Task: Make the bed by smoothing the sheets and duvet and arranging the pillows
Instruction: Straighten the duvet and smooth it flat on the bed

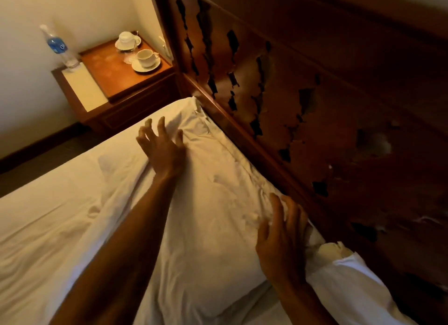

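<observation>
Dim warm light; pale wall, dark floor; carved dark wooden headboard; wooden nightstand bearing two cups on saucers, water bottle

I see a white pillow, wrinkled, lying flat along the headboard edge of the bed. A second white pillow sits beside it, at lower right. A creased white sheet covers the mattress.
</observation>
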Action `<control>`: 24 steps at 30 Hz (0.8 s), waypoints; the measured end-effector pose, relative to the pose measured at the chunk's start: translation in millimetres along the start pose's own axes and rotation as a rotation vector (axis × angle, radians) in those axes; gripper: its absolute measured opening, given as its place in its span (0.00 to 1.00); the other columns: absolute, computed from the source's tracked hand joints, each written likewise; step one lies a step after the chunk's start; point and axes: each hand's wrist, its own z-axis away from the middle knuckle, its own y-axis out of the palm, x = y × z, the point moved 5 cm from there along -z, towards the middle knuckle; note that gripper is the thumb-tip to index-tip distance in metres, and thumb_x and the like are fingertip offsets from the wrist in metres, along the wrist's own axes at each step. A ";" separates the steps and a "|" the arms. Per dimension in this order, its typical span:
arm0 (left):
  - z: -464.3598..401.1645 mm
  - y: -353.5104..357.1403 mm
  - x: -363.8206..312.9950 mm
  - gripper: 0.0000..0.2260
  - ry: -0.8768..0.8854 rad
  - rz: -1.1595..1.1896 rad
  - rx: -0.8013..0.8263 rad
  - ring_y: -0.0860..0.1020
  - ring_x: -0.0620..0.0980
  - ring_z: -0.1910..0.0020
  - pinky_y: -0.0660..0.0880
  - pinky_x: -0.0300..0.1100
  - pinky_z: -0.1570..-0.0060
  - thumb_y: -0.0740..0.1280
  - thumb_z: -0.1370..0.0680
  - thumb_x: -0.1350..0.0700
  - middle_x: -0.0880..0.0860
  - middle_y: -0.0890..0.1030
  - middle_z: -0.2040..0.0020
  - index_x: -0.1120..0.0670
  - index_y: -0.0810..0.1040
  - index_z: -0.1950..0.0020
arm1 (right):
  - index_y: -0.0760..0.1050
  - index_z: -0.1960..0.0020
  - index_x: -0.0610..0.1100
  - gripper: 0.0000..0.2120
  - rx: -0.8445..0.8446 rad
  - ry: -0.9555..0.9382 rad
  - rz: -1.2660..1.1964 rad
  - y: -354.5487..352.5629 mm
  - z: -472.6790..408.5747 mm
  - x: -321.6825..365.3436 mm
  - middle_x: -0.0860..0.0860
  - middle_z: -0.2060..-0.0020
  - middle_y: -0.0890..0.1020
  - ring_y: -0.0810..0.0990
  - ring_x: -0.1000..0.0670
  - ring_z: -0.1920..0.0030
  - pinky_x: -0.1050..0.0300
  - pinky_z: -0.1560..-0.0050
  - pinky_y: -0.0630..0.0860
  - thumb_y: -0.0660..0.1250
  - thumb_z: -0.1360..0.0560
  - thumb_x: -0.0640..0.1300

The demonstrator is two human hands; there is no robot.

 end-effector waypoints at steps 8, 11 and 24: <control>36.4 95.3 1.8 0.29 0.048 -0.092 0.185 0.38 0.55 0.17 0.40 0.65 0.22 0.45 0.16 0.35 0.50 0.40 0.16 0.40 0.41 0.17 | 0.56 0.18 0.54 0.29 0.134 -0.172 0.096 59.5 -10.4 26.5 0.47 0.17 0.53 0.50 0.44 0.17 0.36 0.22 0.56 0.56 0.17 0.56; 35.1 119.8 14.5 0.29 0.061 -0.158 0.196 0.39 0.56 0.17 0.40 0.65 0.22 0.45 0.17 0.34 0.51 0.41 0.16 0.40 0.43 0.17 | 0.54 0.17 0.53 0.30 0.185 -0.161 0.151 90.3 -12.7 26.2 0.47 0.17 0.52 0.49 0.43 0.17 0.34 0.22 0.53 0.55 0.17 0.58; 32.9 134.9 9.5 0.32 0.037 -0.271 0.398 0.41 0.59 0.18 0.35 0.63 0.23 0.46 0.19 0.31 0.54 0.44 0.16 0.39 0.47 0.17 | 0.47 0.17 0.60 0.33 0.452 -0.183 0.035 152.4 -40.5 -3.2 0.53 0.17 0.48 0.45 0.47 0.17 0.39 0.20 0.43 0.48 0.20 0.65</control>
